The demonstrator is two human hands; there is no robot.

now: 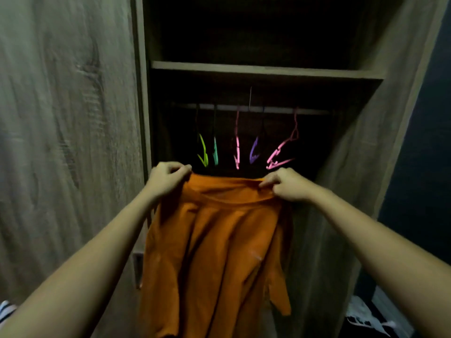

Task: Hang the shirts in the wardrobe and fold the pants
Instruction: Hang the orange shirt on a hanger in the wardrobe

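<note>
An orange shirt (217,252) hangs in front of the open wardrobe, held up by its top edge. My left hand (166,179) grips the shirt's upper left corner. My right hand (285,184) pinches the upper right part near the collar. Behind the shirt, several coloured plastic hangers hang from the rail (256,109): a yellow-green one (203,152), a teal one (215,152), a pink one (237,147), a purple one (253,152) and a second pink one (283,150) tilted to the right. All hangers are bare.
The wardrobe interior is dark, with a wooden shelf (266,69) above the rail. A closed wooden door (66,142) stands on the left and the open door panel (380,142) on the right. White items (366,315) lie on the floor at lower right.
</note>
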